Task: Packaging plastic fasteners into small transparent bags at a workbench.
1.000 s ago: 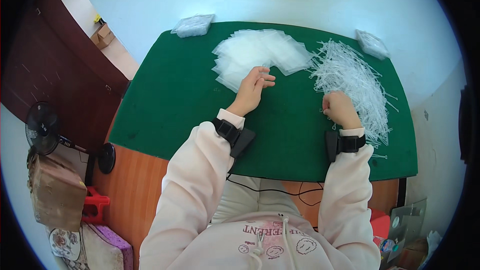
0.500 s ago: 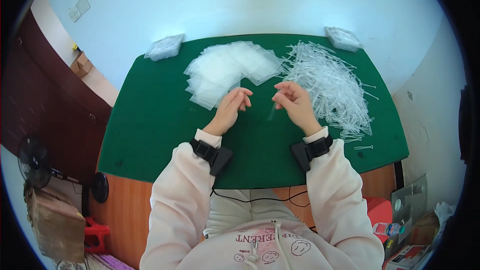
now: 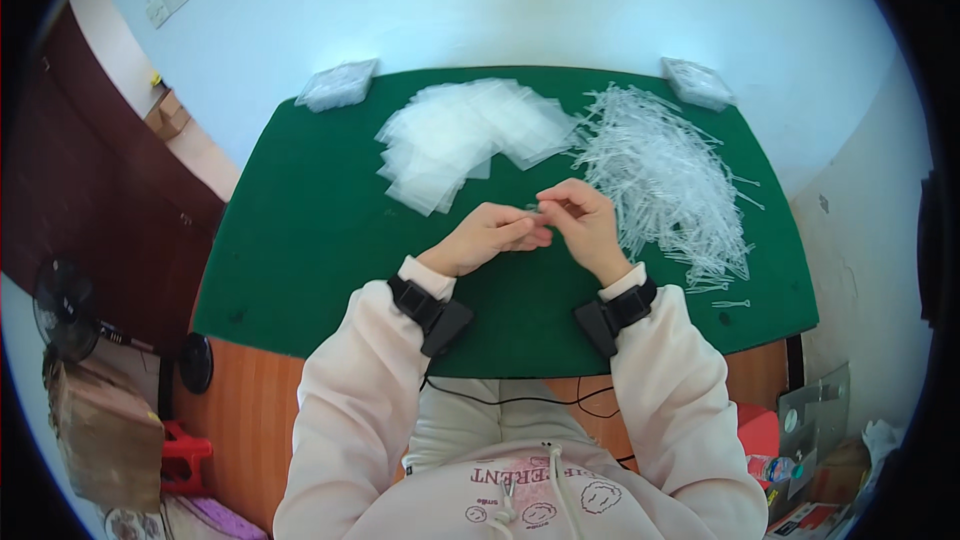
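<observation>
The right hand (image 3: 584, 224) has a narrow grip, thumb and forefinger pinched on a small clear piece (image 3: 533, 208), which lies right at the fingertips, just above the left hand's (image 3: 496, 232) fingers. The left grip curls in from the other side, fingertips meeting the right's; whether it too closes on the piece I cannot tell. Both hands are over the green bench (image 3: 300, 250), nearer than the fanned clear sleeves (image 3: 455, 130), while the heap of clear plastic sticks (image 3: 660, 175) spreads beyond the right hand, to its right.
</observation>
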Motion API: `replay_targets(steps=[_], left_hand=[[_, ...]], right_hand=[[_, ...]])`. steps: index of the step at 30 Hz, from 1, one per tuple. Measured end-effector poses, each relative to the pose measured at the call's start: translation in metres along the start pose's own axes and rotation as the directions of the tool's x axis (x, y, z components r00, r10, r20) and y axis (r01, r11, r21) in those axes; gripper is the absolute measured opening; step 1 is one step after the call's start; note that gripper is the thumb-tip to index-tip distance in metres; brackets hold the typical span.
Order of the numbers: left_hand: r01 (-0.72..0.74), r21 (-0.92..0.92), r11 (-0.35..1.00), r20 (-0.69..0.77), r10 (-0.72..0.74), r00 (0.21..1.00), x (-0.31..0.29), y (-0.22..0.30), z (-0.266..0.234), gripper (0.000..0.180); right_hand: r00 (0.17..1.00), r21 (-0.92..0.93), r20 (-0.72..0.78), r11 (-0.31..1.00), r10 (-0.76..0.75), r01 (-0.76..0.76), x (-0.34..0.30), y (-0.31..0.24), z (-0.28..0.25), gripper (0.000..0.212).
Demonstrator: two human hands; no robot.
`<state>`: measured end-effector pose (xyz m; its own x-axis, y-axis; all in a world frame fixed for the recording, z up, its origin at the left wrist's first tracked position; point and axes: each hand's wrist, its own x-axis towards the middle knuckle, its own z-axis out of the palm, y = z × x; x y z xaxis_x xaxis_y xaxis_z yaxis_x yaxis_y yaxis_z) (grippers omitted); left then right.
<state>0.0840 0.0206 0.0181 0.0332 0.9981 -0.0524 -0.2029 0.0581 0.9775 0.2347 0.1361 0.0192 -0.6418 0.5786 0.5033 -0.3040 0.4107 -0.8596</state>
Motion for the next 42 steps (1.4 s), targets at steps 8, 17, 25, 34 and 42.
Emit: replay_targets(steps=[8,17,25,34,42], left_hand=[[-0.004,0.086,0.996,0.078,-0.002,0.997,0.001,-0.001,0.002,0.031],[-0.083,-0.03,0.996,0.091,0.085,0.992,0.006,-0.009,0.003,0.031],[-0.186,0.375,0.908,0.074,0.171,0.983,0.002,-0.003,0.007,0.024],[-0.61,0.739,-0.286,0.674,0.315,0.668,-0.028,0.039,0.1,0.01],[-0.785,0.2,-0.587,0.98,0.098,0.176,-0.065,0.005,0.162,0.019]], right_hand=[[0.998,-0.067,0.021,0.996,-0.06,0.061,0.0,-0.001,0.006,0.008],[0.994,-0.166,0.009,0.98,-0.113,0.113,0.0,-0.007,0.002,0.007],[0.996,-0.015,0.081,0.999,-0.038,0.039,0.001,-0.006,0.004,0.006],[0.981,0.167,-0.035,0.969,0.189,-0.181,0.002,0.002,-0.009,0.012],[0.734,0.158,0.664,0.932,0.144,-0.326,-0.015,-0.059,0.023,0.021]])
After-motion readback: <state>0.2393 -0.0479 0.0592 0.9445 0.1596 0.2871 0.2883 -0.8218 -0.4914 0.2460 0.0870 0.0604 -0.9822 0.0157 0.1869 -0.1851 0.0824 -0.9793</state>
